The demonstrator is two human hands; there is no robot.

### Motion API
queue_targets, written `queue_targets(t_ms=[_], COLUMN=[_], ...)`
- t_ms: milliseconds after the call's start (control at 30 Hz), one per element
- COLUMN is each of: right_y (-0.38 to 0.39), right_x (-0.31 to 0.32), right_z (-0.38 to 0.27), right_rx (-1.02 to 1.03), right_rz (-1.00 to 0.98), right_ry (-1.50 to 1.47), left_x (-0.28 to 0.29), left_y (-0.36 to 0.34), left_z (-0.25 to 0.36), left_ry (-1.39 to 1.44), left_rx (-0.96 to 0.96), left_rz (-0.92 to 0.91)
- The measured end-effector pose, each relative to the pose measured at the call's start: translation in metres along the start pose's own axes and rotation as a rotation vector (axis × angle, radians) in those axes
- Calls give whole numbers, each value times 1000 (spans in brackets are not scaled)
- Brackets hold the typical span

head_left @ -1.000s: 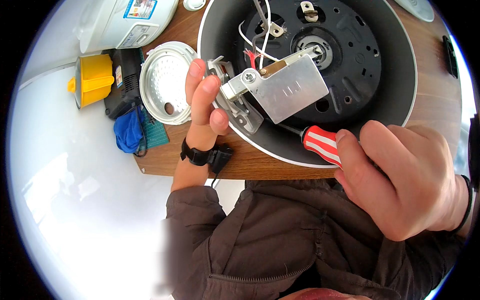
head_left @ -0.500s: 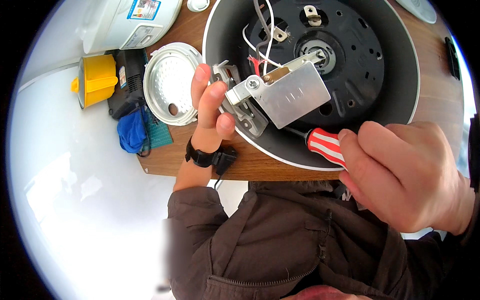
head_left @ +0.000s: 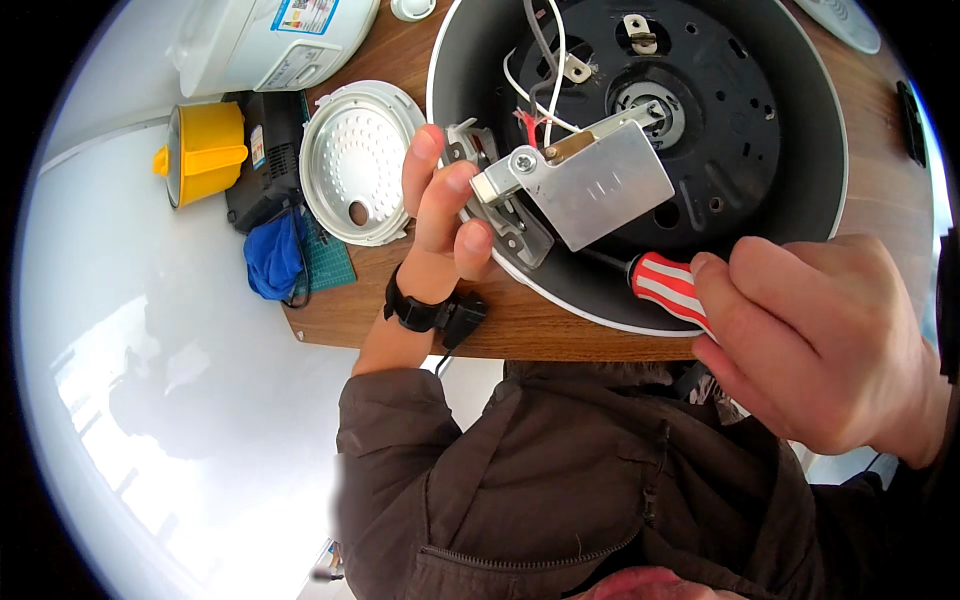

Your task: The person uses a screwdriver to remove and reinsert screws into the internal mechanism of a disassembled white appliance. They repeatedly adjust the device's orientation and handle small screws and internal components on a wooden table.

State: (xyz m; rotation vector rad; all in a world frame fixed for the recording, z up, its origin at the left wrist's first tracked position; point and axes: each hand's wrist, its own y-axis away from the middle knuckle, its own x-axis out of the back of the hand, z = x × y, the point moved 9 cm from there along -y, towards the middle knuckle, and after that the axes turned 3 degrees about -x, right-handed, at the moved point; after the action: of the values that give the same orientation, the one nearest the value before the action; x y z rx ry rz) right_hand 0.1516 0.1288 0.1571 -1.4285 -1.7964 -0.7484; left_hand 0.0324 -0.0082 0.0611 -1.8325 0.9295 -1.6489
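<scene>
A round, black-walled rice cooker body (head_left: pixel 808 190) lies with its black metal inside facing me. My left hand (head_left: pixel 447 205) has its fingers curled round the end of a metal switch bracket (head_left: pixel 497 184), which carries a flat silver plate (head_left: pixel 600 190). White and grey wires (head_left: pixel 556 75) and a red-sleeved end run beside the bracket. In my right hand (head_left: pixel 815 340) is a screwdriver (head_left: pixel 668 286) with a red-and-white striped handle. Its shaft reaches under the silver plate, and the tip is hidden there.
Left of the cooker body lie a white perforated round lid (head_left: pixel 355 165), a yellow cup (head_left: pixel 210 153), a black device (head_left: pixel 270 150), a blue cloth (head_left: pixel 274 258) and a green cutting mat (head_left: pixel 328 262). A white appliance (head_left: pixel 250 40) stands behind them. The wooden table's (head_left: pixel 560 330) front edge is near me.
The whole view has shifted slightly, so everything sits a little further right. Both hands keep their hold, and the screwdriver stays under the silver plate.
</scene>
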Motion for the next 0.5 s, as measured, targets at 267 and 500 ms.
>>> queue_targets(t_ms=[267, 500], right_y=[9, 14], right_x=[-2, 2], right_z=[1, -10], right_rx=[-98, -93], right_rz=[-61, 46], right_ry=[101, 206], left_x=[0, -3], left_y=[-6, 1], left_z=[2, -8], left_ry=[-2, 103], left_rx=[-24, -3], left_rz=[106, 169])
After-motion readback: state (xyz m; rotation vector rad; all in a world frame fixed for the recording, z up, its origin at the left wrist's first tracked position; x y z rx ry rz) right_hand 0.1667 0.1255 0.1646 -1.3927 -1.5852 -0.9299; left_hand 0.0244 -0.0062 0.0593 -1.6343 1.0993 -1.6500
